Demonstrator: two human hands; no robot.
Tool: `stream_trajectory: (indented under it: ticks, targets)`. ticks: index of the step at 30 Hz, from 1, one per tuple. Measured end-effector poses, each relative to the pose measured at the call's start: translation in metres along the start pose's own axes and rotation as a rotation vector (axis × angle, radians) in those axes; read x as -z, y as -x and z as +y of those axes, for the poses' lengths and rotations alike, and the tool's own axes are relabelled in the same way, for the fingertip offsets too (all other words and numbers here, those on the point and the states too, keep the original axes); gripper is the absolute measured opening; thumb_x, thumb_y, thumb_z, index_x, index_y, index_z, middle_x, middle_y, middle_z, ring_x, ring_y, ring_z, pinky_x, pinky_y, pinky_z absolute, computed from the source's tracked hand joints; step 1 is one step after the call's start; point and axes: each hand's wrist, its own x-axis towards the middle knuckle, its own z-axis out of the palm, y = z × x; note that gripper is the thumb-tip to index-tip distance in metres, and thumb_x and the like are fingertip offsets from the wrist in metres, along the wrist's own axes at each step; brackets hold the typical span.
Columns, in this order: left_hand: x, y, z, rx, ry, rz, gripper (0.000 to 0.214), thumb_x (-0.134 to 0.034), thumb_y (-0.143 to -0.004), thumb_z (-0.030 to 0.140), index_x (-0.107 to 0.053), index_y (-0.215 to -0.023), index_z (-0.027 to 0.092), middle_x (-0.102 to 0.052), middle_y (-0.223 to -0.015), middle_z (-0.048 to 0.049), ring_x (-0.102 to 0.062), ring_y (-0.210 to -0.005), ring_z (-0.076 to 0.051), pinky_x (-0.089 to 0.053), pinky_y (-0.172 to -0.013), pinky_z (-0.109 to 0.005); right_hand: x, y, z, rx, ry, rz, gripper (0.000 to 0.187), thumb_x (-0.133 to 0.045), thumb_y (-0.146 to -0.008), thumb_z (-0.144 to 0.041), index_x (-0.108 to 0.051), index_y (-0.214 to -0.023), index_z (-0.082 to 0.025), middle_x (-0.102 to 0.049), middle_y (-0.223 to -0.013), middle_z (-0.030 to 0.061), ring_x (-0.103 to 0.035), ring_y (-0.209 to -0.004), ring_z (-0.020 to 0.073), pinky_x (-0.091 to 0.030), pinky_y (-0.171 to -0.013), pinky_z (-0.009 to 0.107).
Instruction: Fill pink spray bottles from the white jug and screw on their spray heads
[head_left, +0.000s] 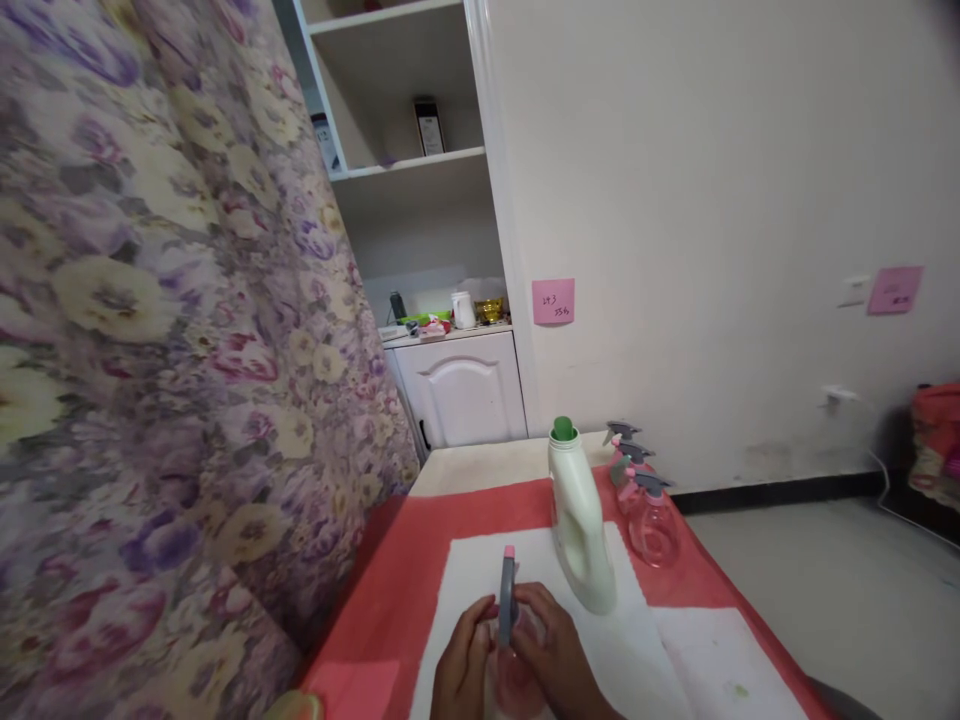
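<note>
A clear pink spray bottle (517, 682) with a grey trigger head (507, 600) and pink nozzle stands at the near side of the white sheet (472, 570). My left hand (466, 660) is closed about the collar and body of this bottle from the left. From the right, my right hand (553, 650) grips the same bottle, with thumb and fingers by the collar under the trigger head. Just beyond my right hand stands a pale green jug (581, 530) with a handle and an uncapped neck showing green at its mouth.
Several pink spray bottles (654, 530) with grey heads line the table's right side by the wall. A red cloth (397, 560) covers the table. Floral curtain (187, 350) hangs at left; a white cabinet (469, 390) stands behind. A round yellowish thing (300, 706) shows at the near left.
</note>
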Motion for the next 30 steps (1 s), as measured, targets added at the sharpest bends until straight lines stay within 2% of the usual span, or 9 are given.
stream_trajectory:
  ticks: [2,5,10,17,24,30]
  targets:
    - [-0.001,-0.002,0.013,-0.042,-0.022,0.033,0.038,-0.049,-0.089,0.049,-0.068,-0.107,0.022,-0.070,-0.114,-0.0097,-0.064,-0.108,-0.026,-0.050,-0.096,-0.039,0.000,-0.001,0.003,-0.005,0.005,-0.005,0.022,-0.062,-0.080,-0.032,-0.069,-0.099,-0.024,-0.070,-0.101,0.0063,-0.066,-0.099,0.0256,-0.051,-0.092,0.038]
    - [-0.005,-0.008,0.030,-0.084,-0.073,0.001,0.029,-0.056,-0.087,0.045,-0.069,-0.095,0.021,-0.070,-0.093,-0.0058,-0.064,-0.089,-0.023,-0.051,-0.082,-0.034,0.002,-0.002,0.004,-0.019,0.006,-0.028,0.024,-0.063,-0.079,-0.033,-0.069,-0.100,-0.024,-0.071,-0.101,0.0065,-0.065,-0.099,0.0264,-0.050,-0.092,0.039]
    - [-0.009,-0.019,0.033,0.018,-0.049,-0.048,0.028,-0.065,-0.079,0.042,-0.070,-0.092,0.018,-0.064,-0.078,-0.0008,-0.058,-0.074,-0.020,-0.047,-0.070,-0.030,0.007,-0.005,0.000,-0.062,-0.006,-0.084,0.025,-0.062,-0.078,-0.031,-0.071,-0.100,-0.023,-0.073,-0.097,0.0047,-0.067,-0.095,0.0264,-0.052,-0.088,0.038]
    - [-0.014,-0.020,0.043,0.067,0.141,-0.088,0.031,-0.067,-0.079,0.048,-0.069,-0.082,0.017,-0.066,-0.076,-0.0015,-0.058,-0.076,-0.020,-0.045,-0.070,-0.028,0.008,-0.007,-0.003,-0.090,0.005,-0.085,0.024,-0.059,-0.078,-0.032,-0.071,-0.097,-0.022,-0.072,-0.095,0.0052,-0.067,-0.094,0.0271,-0.051,-0.088,0.040]
    - [-0.016,-0.015,0.050,0.071,0.212,-0.100,0.032,-0.065,-0.082,0.051,-0.061,-0.072,0.020,-0.058,-0.069,0.0026,-0.052,-0.070,-0.017,-0.043,-0.067,-0.026,0.006,-0.001,-0.005,-0.152,0.003,-0.042,0.027,-0.062,-0.074,-0.023,-0.069,-0.100,-0.022,-0.074,-0.100,0.0072,-0.068,-0.099,0.0299,-0.051,-0.090,0.043]
    - [-0.014,-0.018,0.049,0.061,0.190,-0.127,0.031,-0.063,-0.083,0.048,-0.059,-0.071,0.020,-0.054,-0.069,0.0035,-0.048,-0.070,-0.016,-0.040,-0.067,-0.025,0.007,0.004,0.002,-0.090,-0.020,-0.038,0.033,-0.062,-0.077,-0.036,-0.067,-0.107,-0.023,-0.070,-0.107,0.0081,-0.065,-0.106,0.0294,-0.049,-0.096,0.044]
